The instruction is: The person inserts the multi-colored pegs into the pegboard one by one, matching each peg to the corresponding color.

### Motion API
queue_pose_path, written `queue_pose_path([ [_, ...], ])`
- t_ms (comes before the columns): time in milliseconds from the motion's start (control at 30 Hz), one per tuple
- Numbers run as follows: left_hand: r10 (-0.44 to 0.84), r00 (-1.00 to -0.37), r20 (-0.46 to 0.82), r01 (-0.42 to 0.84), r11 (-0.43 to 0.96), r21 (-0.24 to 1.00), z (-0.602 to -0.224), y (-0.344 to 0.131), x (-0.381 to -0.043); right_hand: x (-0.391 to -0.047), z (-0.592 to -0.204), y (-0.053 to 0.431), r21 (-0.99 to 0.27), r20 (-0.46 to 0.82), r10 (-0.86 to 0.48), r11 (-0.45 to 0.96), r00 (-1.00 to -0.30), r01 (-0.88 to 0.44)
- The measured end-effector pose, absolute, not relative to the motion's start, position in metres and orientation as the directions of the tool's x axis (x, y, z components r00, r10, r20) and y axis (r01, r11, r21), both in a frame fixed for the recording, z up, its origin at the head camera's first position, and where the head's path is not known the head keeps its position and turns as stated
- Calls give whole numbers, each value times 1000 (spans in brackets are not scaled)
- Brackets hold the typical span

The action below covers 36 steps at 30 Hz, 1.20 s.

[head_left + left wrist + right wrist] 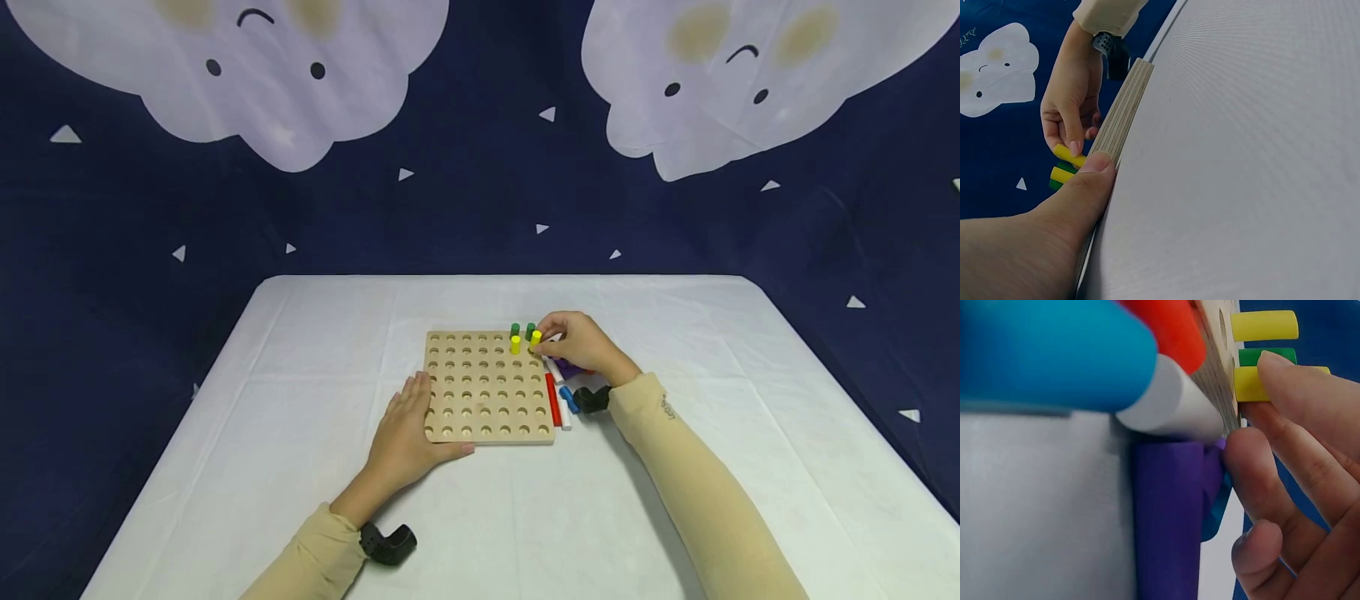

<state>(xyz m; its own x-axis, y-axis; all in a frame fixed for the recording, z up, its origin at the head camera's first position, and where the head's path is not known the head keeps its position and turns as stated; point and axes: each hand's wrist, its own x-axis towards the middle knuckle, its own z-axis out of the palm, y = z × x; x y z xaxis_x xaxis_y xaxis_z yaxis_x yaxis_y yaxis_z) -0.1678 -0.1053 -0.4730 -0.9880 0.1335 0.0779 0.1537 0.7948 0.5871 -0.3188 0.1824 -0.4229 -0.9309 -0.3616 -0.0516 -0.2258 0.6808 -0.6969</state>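
A square wooden pegboard (487, 387) with rows of holes lies on the table. My right hand (579, 342) pinches a yellow peg (536, 337) between thumb and fingers at the board's far right corner; in the right wrist view this yellow peg (1250, 384) is upright relative to the board, its end close to the surface. Beside it another yellow peg (515, 345) stands in a hole, with two green pegs (515, 330) behind. My left hand (405, 429) rests at the near left corner, fingers straight along the left side, thumb (1094, 169) against the front edge.
Loose pegs lie right of the board: a red one (552, 400), a blue one (569, 400), white ones (566, 414) and purple ones (1169, 519). A white cloth covers the table (337, 333). A dark blue backdrop (480, 208) with clouds hangs behind it.
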Motion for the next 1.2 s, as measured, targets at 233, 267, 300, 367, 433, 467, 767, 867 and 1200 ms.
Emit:
queue_pose_path([
  [233, 135, -988, 80, 156, 796, 584, -472, -104, -168, -319, -423, 182, -682, -45, -382, 687, -923, -251],
  [267, 136, -988, 79, 156, 796, 584, -472, -104, -168, -319, -423, 183, -676, -49, -379, 694, -924, -249],
  [300, 137, -988, 78, 156, 797, 584, -472, -104, -168, -319, -423, 183, -672, -53, -377, 698, -925, -246],
  [367, 138, -987, 78, 158, 796, 584, -472, -104, -168, -319, -423, 184, -662, -57, -373, 708, -926, -244],
  [433, 138, -988, 69, 152, 798, 583, -472, -104, -169, -320, -424, 185, -654, -58, -373, 715, -926, -247],
  [467, 139, -988, 71, 154, 798, 583, -471, -104, -169, -320, -424, 185, -652, -59, -372, 717, -926, -246],
  [767, 139, -988, 64, 150, 803, 577, -471, -104, -170, -317, -419, 189, -647, -78, -361, 728, -929, -228],
  [867, 141, -988, 64, 152, 801, 579, -471, -104, -170, -313, -413, 196, -658, -90, -338, 726, -937, -199],
  [1200, 138, -989, 60, 147, 801, 581, -472, -104, -168, -296, -407, 241, -615, -64, -193, 781, -979, -114],
])
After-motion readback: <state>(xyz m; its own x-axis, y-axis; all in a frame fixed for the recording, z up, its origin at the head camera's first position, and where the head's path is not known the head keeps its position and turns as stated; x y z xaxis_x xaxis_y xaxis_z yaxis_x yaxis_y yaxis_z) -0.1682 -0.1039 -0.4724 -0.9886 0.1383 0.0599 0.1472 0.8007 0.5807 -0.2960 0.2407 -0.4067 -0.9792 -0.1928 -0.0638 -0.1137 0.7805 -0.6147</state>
